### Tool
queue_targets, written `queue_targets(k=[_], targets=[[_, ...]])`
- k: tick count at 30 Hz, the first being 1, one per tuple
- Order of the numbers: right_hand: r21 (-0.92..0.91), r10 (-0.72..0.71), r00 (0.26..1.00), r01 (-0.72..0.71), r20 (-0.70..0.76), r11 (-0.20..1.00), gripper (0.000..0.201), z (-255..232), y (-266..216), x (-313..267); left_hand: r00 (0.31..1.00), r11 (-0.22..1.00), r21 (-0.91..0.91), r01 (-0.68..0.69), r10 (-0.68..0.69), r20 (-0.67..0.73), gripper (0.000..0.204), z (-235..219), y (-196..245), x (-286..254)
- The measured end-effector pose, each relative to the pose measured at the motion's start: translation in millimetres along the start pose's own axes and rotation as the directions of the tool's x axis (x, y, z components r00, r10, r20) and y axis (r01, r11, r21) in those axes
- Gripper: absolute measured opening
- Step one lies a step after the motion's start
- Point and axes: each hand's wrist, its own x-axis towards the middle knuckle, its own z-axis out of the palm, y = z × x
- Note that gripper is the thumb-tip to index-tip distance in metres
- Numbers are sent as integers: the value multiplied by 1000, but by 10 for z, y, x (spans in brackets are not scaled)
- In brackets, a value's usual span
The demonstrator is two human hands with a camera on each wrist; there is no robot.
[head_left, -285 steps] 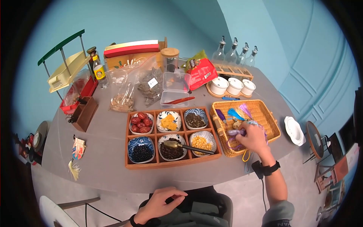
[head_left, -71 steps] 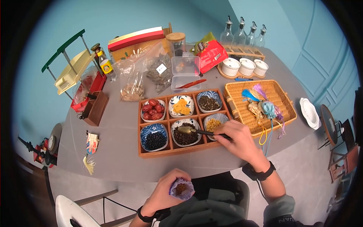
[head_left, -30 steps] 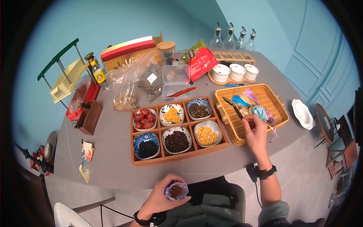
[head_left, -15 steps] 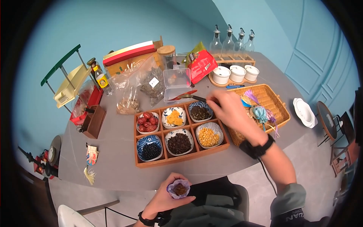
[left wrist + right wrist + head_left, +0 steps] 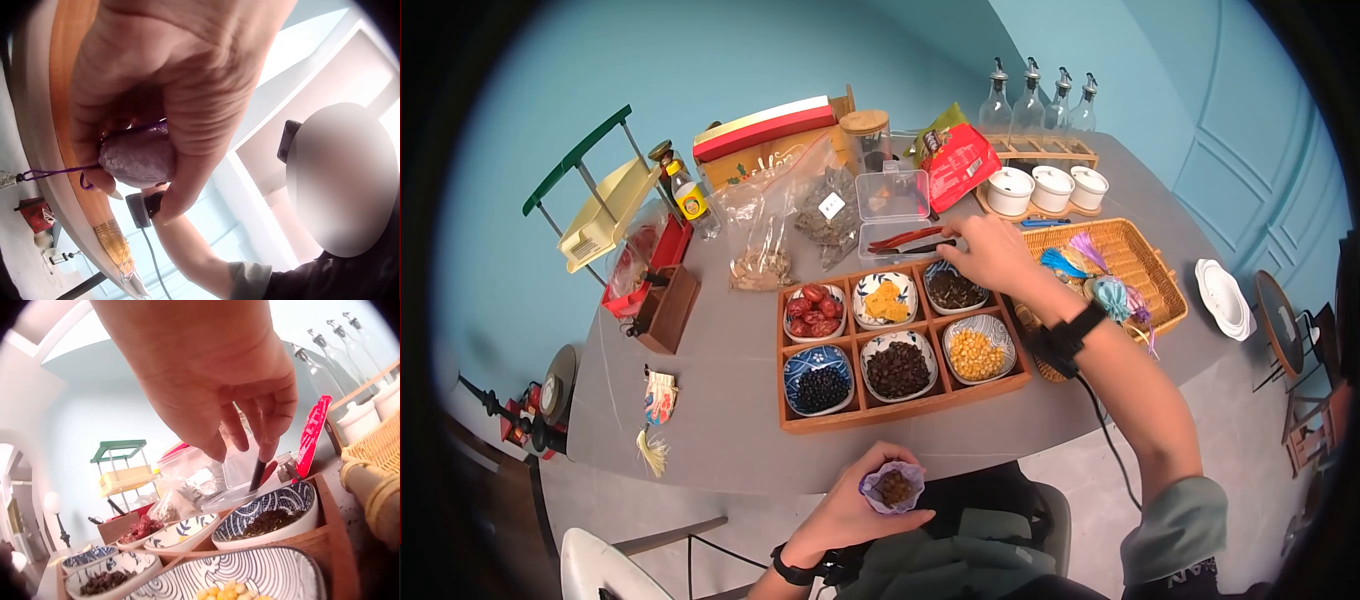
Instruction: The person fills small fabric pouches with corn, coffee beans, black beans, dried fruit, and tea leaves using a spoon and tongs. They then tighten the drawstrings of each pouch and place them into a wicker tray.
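Observation:
My left hand (image 5: 865,500) holds a lavender drawstring pouch (image 5: 139,157), its mouth up, with small brown bits (image 5: 894,487) inside. With its fingertips, my right hand (image 5: 992,252) pinches the dark handle (image 5: 257,475) of a spoon beyond the back right bowl. The spoon lies across the clear plastic box (image 5: 892,196), beside a red-handled tool (image 5: 906,238). A wooden divided tray (image 5: 900,408) carries patterned bowls: red dates (image 5: 813,311), yellow pieces (image 5: 885,302), dark dried leaves (image 5: 953,290), black beans (image 5: 818,388), dark brown bits (image 5: 897,369) and yellow kernels (image 5: 976,355).
A wicker basket (image 5: 1155,268) with tasselled pouches (image 5: 1111,297) stands right of the tray. Lidded white jars (image 5: 1052,188) and glass bottles (image 5: 1028,112) are behind it. Plastic bags (image 5: 762,235) lie at the back. A small patterned pouch (image 5: 660,398) lies at left.
Earlier the right hand took a lavender pouch from the basket; the left hand now holds it. The right hand lifted the spoon off the bowls, over the basket, then left to the plastic box.

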Motion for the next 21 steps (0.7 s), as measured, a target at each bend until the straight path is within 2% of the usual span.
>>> queue_targets(k=[1, 2, 4, 6, 8, 9, 11, 12, 14, 15, 16, 18, 19, 21], targets=[[-86, -47, 997, 42, -62, 995, 17, -87, -76, -117, 1000, 996, 88, -23, 23, -8, 59, -3, 28, 9], [-83, -41, 997, 36, -61, 996, 17, -186, -173, -234, 999, 983, 177, -43, 45, -10, 58, -3, 63, 23], [176, -123, 991, 130, -46, 976, 18, -408, -405, -476, 997, 978, 199, -65, 70, -17, 56, 15, 148, 69], [486, -204, 973, 129, 105, 865, 17, -605, -636, -791, 995, 971, 223, -90, 98, -26, 54, 29, 214, 138], [631, -358, 909, 153, 212, 761, 16, -854, -895, -1098, 982, 945, 293, -145, 173, -74, 52, 50, 275, 211], [630, -348, 914, 148, 207, 762, 16, -921, -970, -1194, 983, 944, 296, -145, 171, -62, 52, 48, 334, 254], [619, -517, 817, 273, 255, 737, 16, -1007, -1059, -1322, 995, 927, 374, -31, 65, -80, 54, 23, 479, 353], [616, -507, 825, 268, 251, 741, 16, -1007, -1040, -1322, 996, 925, 378, -35, 65, -67, 54, 16, 546, 437], [540, -408, 864, 201, 295, 817, 19, -988, -935, -1232, 981, 793, 591, -145, 194, -20, 55, -1, 700, 632], [538, -348, 873, 123, 341, 834, 24, -995, -870, -1182, 979, 767, 627, -140, 201, -27, 56, 1, 776, 724], [535, -348, 874, 125, 339, 835, 24, -983, -788, -1134, 978, 766, 627, -144, 205, -26, 56, -4, 835, 821], [605, -221, 895, -65, 386, 794, 27, -912, -615, -1067, 988, 717, 689, -109, 153, -3, 62, -19, 928, 1005], [606, -222, 896, -65, 386, 793, 27, -875, -550, -1050, 992, 711, 696, -98, 122, 15, 63, -12, 994, 1089], [644, -103, 871, -271, 481, 715, 27, -796, -428, -1039, 993, 672, 733, -107, 109, 45, 64, -7, 973, 1231]])
